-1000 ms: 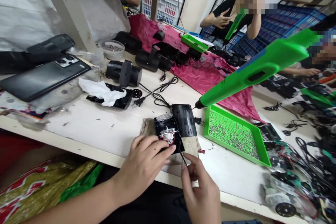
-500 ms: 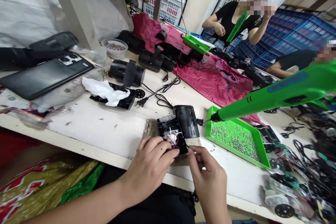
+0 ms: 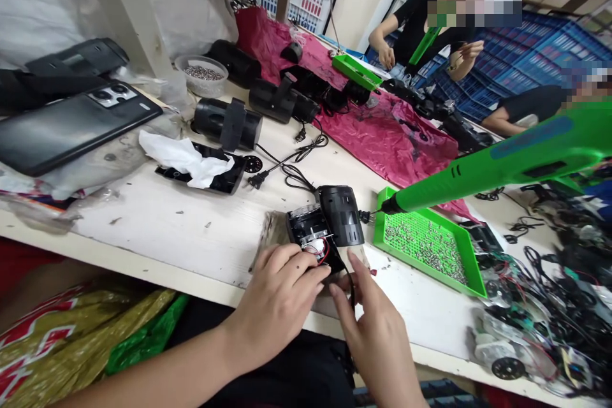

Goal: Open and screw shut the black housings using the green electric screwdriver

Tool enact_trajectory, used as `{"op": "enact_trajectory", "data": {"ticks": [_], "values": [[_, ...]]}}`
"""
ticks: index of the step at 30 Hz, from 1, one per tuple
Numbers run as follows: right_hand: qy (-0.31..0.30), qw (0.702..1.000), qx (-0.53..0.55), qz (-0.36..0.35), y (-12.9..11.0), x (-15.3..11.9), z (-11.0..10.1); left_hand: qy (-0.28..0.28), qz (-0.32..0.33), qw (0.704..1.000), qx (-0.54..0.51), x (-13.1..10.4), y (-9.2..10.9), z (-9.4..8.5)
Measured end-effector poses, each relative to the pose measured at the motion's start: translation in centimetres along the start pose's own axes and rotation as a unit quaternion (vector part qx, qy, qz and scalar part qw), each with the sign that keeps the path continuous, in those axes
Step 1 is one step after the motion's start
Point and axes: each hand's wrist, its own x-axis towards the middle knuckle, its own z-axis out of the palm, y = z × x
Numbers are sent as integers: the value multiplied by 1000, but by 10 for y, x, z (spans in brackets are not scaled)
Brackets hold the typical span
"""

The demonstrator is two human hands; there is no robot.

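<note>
An opened black housing (image 3: pixel 306 229) with a white motor and red wires inside lies near the table's front edge. My left hand (image 3: pixel 287 293) is curled over its near side, fingers wrapped on the housing. To the right, my right hand (image 3: pixel 370 312) has its thumb and fingers apart, beside a black cable (image 3: pixel 352 287) that runs down from the housing. A closed black cylindrical housing (image 3: pixel 340 215) stands against the open one, its plug close to the tip of a green electric screwdriver (image 3: pixel 478 169). Whether the right fingers touch the cable is unclear.
A green tray (image 3: pixel 430 252) of screws sits right of the housings. Wired parts (image 3: pixel 535 331) pile up at the right edge. On the left are a phone (image 3: pixel 71 124) and a black shell with white tissue (image 3: pixel 191 162). Two people sit beyond the pink sheet (image 3: pixel 373 134).
My right thumb and fingers have spread from a pinch at the housing's edge, and the black cable now shows beside them. The view has shifted slightly.
</note>
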Motion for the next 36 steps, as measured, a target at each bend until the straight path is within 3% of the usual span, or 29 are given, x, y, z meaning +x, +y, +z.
{"op": "enact_trajectory", "data": {"ticks": [5, 8, 11, 13, 16, 18, 21, 24, 31, 36], "values": [[94, 994, -8, 45, -2, -13, 8, -25, 6, 999, -33, -6, -4, -4], [91, 994, 21, 51, -3, -11, 5, -15, -7, 999, -28, -11, -6, -9], [44, 982, 131, 125, -5, -7, 2, -3, -30, 999, -24, -14, -8, -11], [4, 952, 235, 198, -8, -3, 2, -8, -29, 999, -40, -16, -9, -10], [-24, 878, 386, 284, -12, 3, 5, -18, -15, 998, -65, -17, -11, -5], [-25, 839, 450, 306, -14, 5, 9, -21, -11, 997, -71, -17, -12, -4], [-15, 811, 497, 309, -17, 7, 15, -20, -14, 997, -75, -17, -13, -4], [24, 798, 515, 310, -22, 8, 19, -20, -20, 997, -78, -17, -13, -6], [58, 826, 466, 313, -29, 4, 21, -22, -28, 995, -93, -16, -15, -6], [89, 790, 505, 337, -33, 0, 28, -18, -35, 994, -103, -17, -15, -6]]}}
